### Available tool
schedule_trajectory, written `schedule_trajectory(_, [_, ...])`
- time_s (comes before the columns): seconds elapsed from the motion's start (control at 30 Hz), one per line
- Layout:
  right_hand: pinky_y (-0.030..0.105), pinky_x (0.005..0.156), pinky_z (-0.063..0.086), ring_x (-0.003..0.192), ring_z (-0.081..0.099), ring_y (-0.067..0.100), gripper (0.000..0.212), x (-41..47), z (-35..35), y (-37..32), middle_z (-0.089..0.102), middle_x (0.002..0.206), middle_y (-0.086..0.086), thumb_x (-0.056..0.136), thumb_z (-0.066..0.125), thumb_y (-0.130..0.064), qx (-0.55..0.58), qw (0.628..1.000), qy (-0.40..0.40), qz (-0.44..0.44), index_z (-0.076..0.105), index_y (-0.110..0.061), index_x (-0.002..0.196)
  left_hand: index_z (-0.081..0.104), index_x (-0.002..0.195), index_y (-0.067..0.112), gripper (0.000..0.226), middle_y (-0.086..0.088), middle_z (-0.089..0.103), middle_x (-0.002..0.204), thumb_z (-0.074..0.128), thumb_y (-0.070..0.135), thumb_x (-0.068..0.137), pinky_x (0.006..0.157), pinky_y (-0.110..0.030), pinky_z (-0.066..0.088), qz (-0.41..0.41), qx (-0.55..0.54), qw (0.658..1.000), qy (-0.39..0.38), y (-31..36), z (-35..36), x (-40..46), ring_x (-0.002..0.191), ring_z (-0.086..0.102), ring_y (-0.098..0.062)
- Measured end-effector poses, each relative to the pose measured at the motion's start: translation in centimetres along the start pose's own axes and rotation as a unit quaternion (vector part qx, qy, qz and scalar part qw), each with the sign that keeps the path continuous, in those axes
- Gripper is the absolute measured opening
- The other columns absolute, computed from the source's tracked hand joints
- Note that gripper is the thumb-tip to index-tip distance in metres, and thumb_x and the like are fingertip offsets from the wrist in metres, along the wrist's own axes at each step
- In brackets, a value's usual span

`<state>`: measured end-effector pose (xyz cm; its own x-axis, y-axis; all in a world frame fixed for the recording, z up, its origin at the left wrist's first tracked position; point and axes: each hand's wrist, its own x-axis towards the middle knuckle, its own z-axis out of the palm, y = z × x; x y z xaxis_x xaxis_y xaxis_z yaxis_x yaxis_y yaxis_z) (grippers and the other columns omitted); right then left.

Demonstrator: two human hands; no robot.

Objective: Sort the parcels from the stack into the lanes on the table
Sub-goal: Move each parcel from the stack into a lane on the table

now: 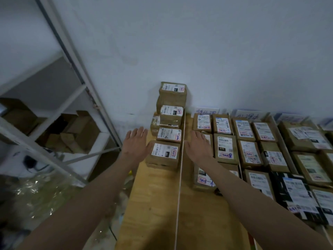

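I'm looking down at a pale plywood surface (155,204), its grain showing, split into lanes by a thin white cord (180,168) running away from me. In the left lane the stack (170,123) of parcels steps up toward the wall: squat brown cardboard boxes, edges scuffed and taped, each topped with a white printed label. The nearest parcel (164,156) sits at the front of that row, with blue handwriting on its label.

My left hand (135,143) has its grip apart, fingers straight and spread, palm down, just beside that parcel's left edge; I can't tell if the thumb touches it. My right hand (198,148) is the same, grip apart and flat, across the cord over the next lane, holding nothing.

To the right, sorted boxes (248,141) lie in tight rows, mostly brown card; a few near me are black wrapped. Handwritten paper signs (205,111) lean on the wall behind them.

The wall (198,42) is plain white plaster. On the left, a white metal shelf rack (75,98) holds open cartons, with crinkled clear plastic on the floor below.
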<state>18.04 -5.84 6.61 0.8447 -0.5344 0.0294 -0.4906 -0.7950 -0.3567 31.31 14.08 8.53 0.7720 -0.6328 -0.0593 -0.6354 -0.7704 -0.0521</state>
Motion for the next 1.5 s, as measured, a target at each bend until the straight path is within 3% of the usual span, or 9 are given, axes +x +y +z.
schedule_trajectory(0.47, [0.047,0.106,0.040,0.130,0.044,0.028,0.041,12.5,-2.1,-6.0,0.047,0.138,0.010,0.102,0.042,-0.035,0.005,0.997,0.041,0.063,0.041,-0.014,0.137,0.022,0.155,0.014,0.063,-0.007,0.020,0.163,0.024,0.049,0.103,0.122,-0.044,0.012,0.063,0.016,0.997,0.039,-6.2,-3.7,13.7,0.148,0.021,-0.025])
schedule_trajectory(0.93, [0.045,0.096,0.044,0.122,0.048,0.028,0.043,28.3,-0.2,-2.4,0.046,0.137,0.011,0.102,0.046,-0.034,0.063,0.987,0.034,0.145,0.037,-0.012,0.138,0.031,0.151,0.011,0.061,-0.009,0.035,0.155,0.026,0.049,0.103,0.121,-0.045,0.016,0.089,0.002,0.994,0.066,-4.1,-3.5,31.3,0.143,0.032,-0.026])
schedule_trajectory(1.1, [0.045,0.097,0.047,0.120,0.051,0.030,0.047,32.9,1.4,-1.7,0.048,0.134,0.013,0.102,0.047,-0.034,0.132,0.974,0.012,0.185,0.033,-0.011,0.140,0.030,0.150,0.007,0.065,-0.012,0.038,0.152,0.024,0.050,0.103,0.120,-0.047,0.018,0.087,-0.012,0.996,0.035,-2.5,-2.2,35.8,0.140,0.034,-0.029])
schedule_trajectory(1.2, [0.044,0.088,0.055,0.109,0.059,0.029,0.043,34.6,2.6,-1.5,0.054,0.129,0.014,0.102,0.047,-0.031,0.179,0.961,0.002,0.210,0.033,-0.009,0.136,0.034,0.146,0.007,0.064,-0.014,0.044,0.147,0.027,0.052,0.102,0.114,-0.047,0.028,0.071,-0.049,0.996,0.016,-1.7,-0.9,37.1,0.134,0.041,-0.030])
schedule_trajectory(1.3, [0.038,0.080,0.054,0.108,0.060,0.030,0.040,35.4,3.7,-1.6,0.056,0.128,0.015,0.102,0.045,-0.027,0.212,0.949,-0.009,0.234,0.035,-0.005,0.134,0.038,0.142,0.008,0.062,-0.014,0.049,0.140,0.028,0.053,0.102,0.107,-0.046,0.036,0.051,-0.099,0.994,0.001,-1.1,0.3,37.7,0.128,0.047,-0.031])
schedule_trajectory(1.5, [0.041,0.088,0.055,0.106,0.060,0.026,0.035,35.4,3.9,-1.8,0.060,0.128,0.012,0.102,0.050,-0.026,0.276,0.924,0.009,0.263,0.046,-0.006,0.129,0.045,0.131,0.006,0.056,-0.015,0.056,0.126,0.032,0.052,0.102,0.086,-0.039,0.046,-0.008,-0.259,0.965,-0.041,-0.4,1.5,37.5,0.110,0.056,-0.030])
